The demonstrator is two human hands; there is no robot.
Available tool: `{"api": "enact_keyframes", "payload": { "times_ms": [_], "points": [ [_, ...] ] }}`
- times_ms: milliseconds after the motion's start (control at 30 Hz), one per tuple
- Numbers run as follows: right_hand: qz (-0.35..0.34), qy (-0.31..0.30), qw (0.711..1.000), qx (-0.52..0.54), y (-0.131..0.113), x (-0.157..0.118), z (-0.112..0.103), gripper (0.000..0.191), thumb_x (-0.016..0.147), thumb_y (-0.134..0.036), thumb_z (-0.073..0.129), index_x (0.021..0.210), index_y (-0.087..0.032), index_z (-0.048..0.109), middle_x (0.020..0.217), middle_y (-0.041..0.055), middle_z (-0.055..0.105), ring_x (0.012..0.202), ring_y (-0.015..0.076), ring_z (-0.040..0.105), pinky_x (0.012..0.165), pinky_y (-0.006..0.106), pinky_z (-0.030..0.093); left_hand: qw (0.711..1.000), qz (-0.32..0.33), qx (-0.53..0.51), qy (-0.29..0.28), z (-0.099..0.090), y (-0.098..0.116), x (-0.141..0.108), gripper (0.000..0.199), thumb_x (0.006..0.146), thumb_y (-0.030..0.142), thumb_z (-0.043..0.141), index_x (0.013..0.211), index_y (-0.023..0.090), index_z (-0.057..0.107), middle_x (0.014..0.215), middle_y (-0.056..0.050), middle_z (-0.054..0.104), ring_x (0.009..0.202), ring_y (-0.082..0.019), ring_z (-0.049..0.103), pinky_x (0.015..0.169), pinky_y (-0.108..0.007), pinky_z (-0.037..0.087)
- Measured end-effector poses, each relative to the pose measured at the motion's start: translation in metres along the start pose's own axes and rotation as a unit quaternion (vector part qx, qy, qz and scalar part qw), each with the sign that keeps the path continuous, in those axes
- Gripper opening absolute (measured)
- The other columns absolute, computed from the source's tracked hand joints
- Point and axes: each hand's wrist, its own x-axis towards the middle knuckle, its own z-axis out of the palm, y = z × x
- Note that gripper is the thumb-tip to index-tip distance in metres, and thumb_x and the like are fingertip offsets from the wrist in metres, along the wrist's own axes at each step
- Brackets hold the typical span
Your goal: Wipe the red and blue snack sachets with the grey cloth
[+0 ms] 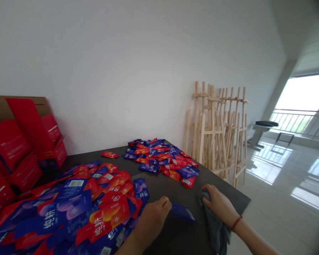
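Observation:
Over the dark table (pixel 159 184), the fingers of my left hand (pixel 153 216) are closed on one end of a blue packet (pixel 183 212), which is slightly smeared by motion. A grey cloth (pixel 214 226) is bunched under my right hand (pixel 222 203), fingers curled round it near the table's right edge; a red cord circles that wrist. Left of my left hand spreads a large heap of red and blue packets (pixel 106 216). Farther back lies a second, smaller pile of such packets (pixel 162 157).
Red cardboard boxes (pixel 33 131) stand at the left, with brown cardboard (pixel 5 104) behind. A white wall (pixel 122 71) backs the table. Wooden easels (pixel 215 134) are gathered beyond its right edge, above a shiny tiled floor (pixel 271 205).

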Motion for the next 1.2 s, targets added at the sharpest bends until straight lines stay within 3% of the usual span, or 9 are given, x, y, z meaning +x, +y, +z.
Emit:
{"api": "enact_keyframes", "payload": {
  "times_ms": [133, 233, 333, 467, 700, 800, 900, 1000, 1200],
  "points": [
    [-0.093, 0.001, 0.995, 0.038, -0.043, -0.001, -0.003, 0.029, 0.078, -0.019, 0.049, 0.106, -0.023, 0.054, 0.107, 0.0039, 0.056, 0.097, 0.0187, 0.055, 0.083, 0.028, 0.039, 0.985, 0.122, 0.092, -0.075, 0.007, 0.005, -0.003, 0.011, 0.093, 0.016, 0.046, 0.094, 0.02, 0.057, 0.102, -0.004, 0.061, 0.082, -0.015, 0.062, 0.066, -0.023, 0.049],
    [-0.198, -0.082, 0.977, 0.007, -0.082, -0.014, 0.015, 0.026, 0.075, -0.018, 0.053, 0.1, -0.024, 0.059, 0.103, 0.003, 0.057, 0.097, 0.0191, 0.052, 0.083, 0.028, 0.039, 0.977, 0.151, 0.111, -0.098, 0.015, 0.004, -0.004, 0.011, 0.092, 0.017, 0.049, 0.089, 0.019, 0.06, 0.095, -0.003, 0.062, 0.079, -0.015, 0.062, 0.063, -0.023, 0.049],
    [-0.24, -0.109, 0.964, -0.036, -0.097, -0.021, 0.031, 0.017, 0.078, -0.019, 0.054, 0.092, -0.023, 0.063, 0.105, 0.0033, 0.057, 0.099, 0.0204, 0.049, 0.084, 0.029, 0.039, 0.978, 0.154, 0.101, -0.095, 0.02, 0.0, -0.004, 0.015, 0.092, 0.014, 0.049, 0.085, 0.017, 0.062, 0.092, -0.003, 0.064, 0.077, -0.015, 0.063, 0.061, -0.023, 0.049],
    [-0.2, -0.1, 0.972, -0.071, -0.082, -0.015, 0.031, 0.023, 0.08, -0.014, 0.052, 0.095, -0.025, 0.066, 0.106, 0.0039, 0.057, 0.099, 0.0204, 0.05, 0.082, 0.029, 0.04, 0.978, 0.157, 0.088, -0.105, 0.014, -0.002, -0.003, 0.016, 0.091, 0.012, 0.049, 0.085, 0.018, 0.063, 0.088, -0.003, 0.064, 0.074, -0.016, 0.063, 0.061, -0.023, 0.049],
    [-0.099, -0.063, 0.988, -0.102, -0.038, -0.01, 0.001, 0.027, 0.078, -0.012, 0.053, 0.099, -0.022, 0.066, 0.101, 0.0086, 0.056, 0.098, 0.0237, 0.051, 0.078, 0.031, 0.042, 0.982, 0.122, 0.086, -0.117, 0.011, 0.002, -0.003, 0.019, 0.089, 0.011, 0.047, 0.083, 0.019, 0.063, 0.087, -0.004, 0.062, 0.07, -0.015, 0.062, 0.06, -0.024, 0.048],
    [-0.125, -0.051, 0.988, -0.073, -0.046, -0.025, 0.0, 0.027, 0.079, -0.012, 0.051, 0.1, -0.025, 0.064, 0.103, 0.0054, 0.056, 0.097, 0.0209, 0.051, 0.081, 0.03, 0.041, 0.984, 0.108, 0.085, -0.112, 0.016, 0.003, -0.003, 0.018, 0.089, 0.012, 0.047, 0.083, 0.019, 0.063, 0.086, -0.003, 0.062, 0.068, -0.015, 0.061, 0.059, -0.023, 0.048],
    [-0.194, -0.074, 0.977, -0.045, -0.063, -0.045, 0.013, 0.027, 0.077, -0.012, 0.052, 0.096, -0.027, 0.063, 0.106, 0.0032, 0.055, 0.098, 0.0203, 0.051, 0.081, 0.03, 0.04, 0.985, 0.108, 0.077, -0.106, 0.016, 0.004, -0.003, 0.017, 0.09, 0.013, 0.047, 0.087, 0.02, 0.062, 0.087, -0.002, 0.062, 0.069, -0.015, 0.061, 0.059, -0.023, 0.048],
    [-0.212, -0.089, 0.972, -0.046, -0.068, -0.055, 0.027, 0.027, 0.076, -0.01, 0.052, 0.095, -0.027, 0.062, 0.108, 0.0031, 0.055, 0.099, 0.0211, 0.05, 0.081, 0.031, 0.041, 0.985, 0.113, 0.073, -0.112, 0.012, 0.004, -0.003, 0.015, 0.091, 0.015, 0.047, 0.087, 0.019, 0.061, 0.089, -0.003, 0.062, 0.071, -0.015, 0.061, 0.061, -0.022, 0.048],
    [-0.13, -0.048, 0.988, -0.068, -0.029, -0.031, 0.024, 0.026, 0.078, -0.008, 0.052, 0.096, -0.024, 0.062, 0.106, 0.0057, 0.055, 0.098, 0.0218, 0.051, 0.082, 0.031, 0.042, 0.987, 0.08, 0.066, -0.127, 0.006, 0.007, -0.003, 0.019, 0.09, 0.011, 0.044, 0.086, 0.02, 0.061, 0.089, -0.003, 0.063, 0.069, -0.015, 0.061, 0.059, -0.023, 0.045]
  ]
}}
